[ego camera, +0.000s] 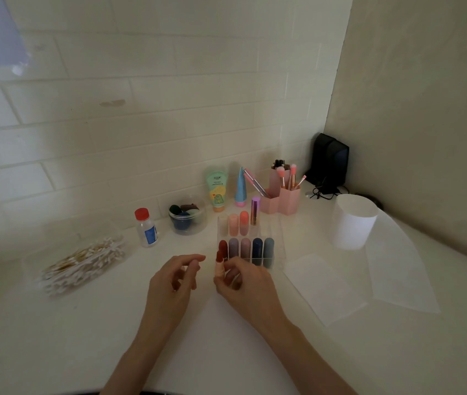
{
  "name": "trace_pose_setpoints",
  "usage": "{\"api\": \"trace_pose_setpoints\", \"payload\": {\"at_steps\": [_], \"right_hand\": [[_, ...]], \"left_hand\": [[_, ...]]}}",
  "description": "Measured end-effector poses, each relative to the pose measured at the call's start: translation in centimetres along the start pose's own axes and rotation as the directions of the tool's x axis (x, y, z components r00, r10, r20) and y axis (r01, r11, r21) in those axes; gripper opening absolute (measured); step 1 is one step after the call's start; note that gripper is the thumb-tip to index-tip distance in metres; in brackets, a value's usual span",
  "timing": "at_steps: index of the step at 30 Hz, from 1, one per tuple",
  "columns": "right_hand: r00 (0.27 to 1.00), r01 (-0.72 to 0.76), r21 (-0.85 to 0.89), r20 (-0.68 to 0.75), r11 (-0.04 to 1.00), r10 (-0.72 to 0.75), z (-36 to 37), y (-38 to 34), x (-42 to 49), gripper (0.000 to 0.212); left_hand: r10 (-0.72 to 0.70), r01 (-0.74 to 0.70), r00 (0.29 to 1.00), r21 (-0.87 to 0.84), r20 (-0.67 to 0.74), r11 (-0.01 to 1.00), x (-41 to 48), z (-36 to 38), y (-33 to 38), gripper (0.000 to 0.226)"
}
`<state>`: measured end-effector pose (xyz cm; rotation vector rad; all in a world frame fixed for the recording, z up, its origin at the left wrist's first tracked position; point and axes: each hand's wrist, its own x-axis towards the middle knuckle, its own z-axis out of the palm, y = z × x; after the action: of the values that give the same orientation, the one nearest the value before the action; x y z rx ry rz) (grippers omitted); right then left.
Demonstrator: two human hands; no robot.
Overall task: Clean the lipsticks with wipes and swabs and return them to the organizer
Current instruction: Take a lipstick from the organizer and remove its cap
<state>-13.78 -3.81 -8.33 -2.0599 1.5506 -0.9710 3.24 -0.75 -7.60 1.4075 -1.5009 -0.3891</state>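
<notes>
Pink brush holder [289, 202], sponge jar [188, 220], black speaker [330, 161]

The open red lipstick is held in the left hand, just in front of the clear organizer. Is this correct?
Not quite: the head view shows the open red lipstick held in the right hand, not the left hand, just in front of the clear organizer.

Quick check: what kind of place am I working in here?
Probably a home vanity or dressing table in a tiled corner: a clear lipstick organizer, a pink holder of makeup brushes and a jar of makeup sponges stand on the white tabletop.
</notes>
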Motion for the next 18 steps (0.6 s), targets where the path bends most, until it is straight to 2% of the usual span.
{"api": "trace_pose_setpoints", "payload": {"at_steps": [7, 12, 18], "right_hand": [[1.0, 0.009, 0.043, -0.026, 0.999, -0.008, 0.3, -0.1, -0.1, 0.025], [0.999, 0.034, 0.046, -0.018, 0.998, -0.033, 0.7, -0.2, 0.1, 0.025], [0.995, 0.097, 0.008, -0.026, 0.995, -0.097, 1.9, -1.4, 0.9, 0.028]], "left_hand": [[-0.052, 0.052, 0.999, -0.013, -0.002, 0.999, -0.4, 0.5, -0.2, 0.024], [-0.081, 0.083, 0.986, 0.005, -0.146, 0.997, -0.5, -0.3, -0.2, 0.022], [-0.215, 0.224, 0.946, 0.009, -0.241, 0.975, 0.0, -0.7, -0.9, 0.023]]}}
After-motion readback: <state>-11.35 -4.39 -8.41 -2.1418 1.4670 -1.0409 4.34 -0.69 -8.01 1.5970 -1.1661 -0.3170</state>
